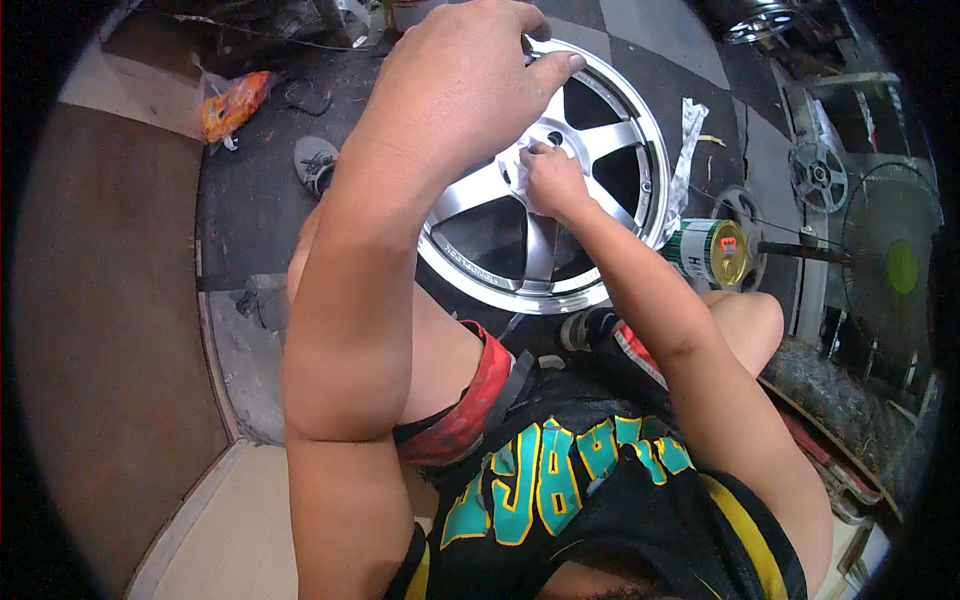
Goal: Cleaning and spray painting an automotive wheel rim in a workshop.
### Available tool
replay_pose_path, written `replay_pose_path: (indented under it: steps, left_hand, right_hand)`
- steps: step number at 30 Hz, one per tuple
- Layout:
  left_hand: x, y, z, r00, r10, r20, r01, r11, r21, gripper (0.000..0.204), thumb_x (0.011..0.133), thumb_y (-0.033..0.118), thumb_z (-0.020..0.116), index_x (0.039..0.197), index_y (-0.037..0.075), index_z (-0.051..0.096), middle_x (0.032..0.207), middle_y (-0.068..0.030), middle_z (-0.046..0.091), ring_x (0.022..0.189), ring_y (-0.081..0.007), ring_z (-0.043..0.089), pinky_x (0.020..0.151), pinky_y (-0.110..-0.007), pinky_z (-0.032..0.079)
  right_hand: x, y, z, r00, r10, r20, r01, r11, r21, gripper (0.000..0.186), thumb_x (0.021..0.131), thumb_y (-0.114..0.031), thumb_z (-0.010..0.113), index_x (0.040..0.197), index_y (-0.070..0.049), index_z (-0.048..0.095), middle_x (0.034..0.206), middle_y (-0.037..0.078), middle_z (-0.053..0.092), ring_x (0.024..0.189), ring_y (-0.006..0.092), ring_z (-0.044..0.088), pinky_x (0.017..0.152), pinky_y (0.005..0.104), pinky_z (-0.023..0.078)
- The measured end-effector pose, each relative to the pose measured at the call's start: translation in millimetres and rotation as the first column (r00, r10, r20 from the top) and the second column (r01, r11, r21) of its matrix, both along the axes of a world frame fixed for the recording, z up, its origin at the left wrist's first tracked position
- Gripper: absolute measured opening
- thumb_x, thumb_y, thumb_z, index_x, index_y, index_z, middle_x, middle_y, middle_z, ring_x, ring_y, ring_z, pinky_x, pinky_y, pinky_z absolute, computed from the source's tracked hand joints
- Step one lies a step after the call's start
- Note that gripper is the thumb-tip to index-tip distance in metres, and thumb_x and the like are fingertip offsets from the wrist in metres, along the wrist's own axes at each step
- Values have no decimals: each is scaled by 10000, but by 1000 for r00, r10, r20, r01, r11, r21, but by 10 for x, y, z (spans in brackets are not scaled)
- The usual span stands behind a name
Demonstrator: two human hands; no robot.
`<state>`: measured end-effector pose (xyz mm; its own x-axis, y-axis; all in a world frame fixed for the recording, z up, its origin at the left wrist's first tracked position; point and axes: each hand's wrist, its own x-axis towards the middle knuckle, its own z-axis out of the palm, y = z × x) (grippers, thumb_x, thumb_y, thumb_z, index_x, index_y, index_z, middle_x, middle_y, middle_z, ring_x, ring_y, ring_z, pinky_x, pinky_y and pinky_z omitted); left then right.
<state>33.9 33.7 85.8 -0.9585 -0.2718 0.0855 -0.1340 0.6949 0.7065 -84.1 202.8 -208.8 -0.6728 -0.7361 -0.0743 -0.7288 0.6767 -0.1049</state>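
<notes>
A silver multi-spoke wheel rim (539, 255) lies face up on the floor between my legs. My right hand (553, 182) is at its centre, fingers curled and pressed down on the hub. Under and beside those fingers shows a whitish crumpled piece, seemingly a cloth (516, 168), mostly covered by the hand. Over the rim's far left side hangs my left hand (470, 75), much nearer the camera. Its thumb and forefinger are apart with nothing visible between them; the other fingers are partly hidden or cut off by the upper edge.
Right of the rim are a green-and-gold can (712, 252) and a white crumpled strip (688, 160). Another wheel (820, 177) and a round fan-like guard (893, 262) stand farther right. An orange plastic bag (232, 105) is at far left, near a brown panel (110, 330).
</notes>
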Motion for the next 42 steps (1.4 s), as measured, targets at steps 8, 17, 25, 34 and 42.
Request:
replay_pose_path:
  steps: [8, 17, 25, 34, 42]
  left_hand:
    - [-251, -32, -510, 987, 26, -160, -52, 985, -163, 428, 944, 389, 704, 1196, 48, 759, 1041, -204, 770, 976, -356, 752, 913, -435, 577]
    - [-147, -93, -396, 968, 14, -251, -60, 983, -175, 437, 933, 370, 742, 1182, 12, 752, 1073, -223, 763, 975, -343, 759, 883, -415, 583]
    - [-134, -24, -276, 958, -49, -282, 27, 996, -83, 434, 917, 364, 750, 1161, 5, 753, 1045, -218, 764, 950, -338, 762, 834, -402, 587]
    - [-88, -61, -398, 980, -26, -199, 3, 994, -110, 428, 908, 332, 751, 1166, -11, 743, 1009, -224, 761, 885, -331, 743, 814, -409, 571]
    - [-115, -16, -324, 985, -88, -150, 84, 996, -36, 423, 907, 305, 760, 1159, -35, 734, 977, -218, 761, 843, -299, 728, 774, -387, 562]
  right_hand:
    - [-23, 206, 252, 961, 267, 68, -275, 947, 164, 329, 908, -185, 661, 1227, -167, 741, 1367, 39, 643, 1240, 316, 608, 995, 543, 488]
    - [-521, 594, 622, 964, 156, 213, -208, 945, 250, 372, 845, -212, 733, 1198, -95, 748, 1240, 146, 711, 1129, 338, 696, 949, 461, 557]
    - [-311, 157, 154, 922, -223, 315, 296, 932, -207, 564, 899, -140, 642, 1430, 34, 564, 1200, 308, 698, 1123, 438, 691, 1007, 479, 516]
    - [52, -355, -15, 904, -196, 379, 239, 969, -70, 516, 832, -130, 684, 1290, 73, 562, 1190, 311, 679, 1108, 487, 659, 977, 512, 537]
    - [-180, -211, 84, 445, -97, 890, 885, 200, -421, 686, 859, -95, 537, 1499, 101, 387, 1264, 357, 645, 1089, 470, 696, 1010, 482, 527]
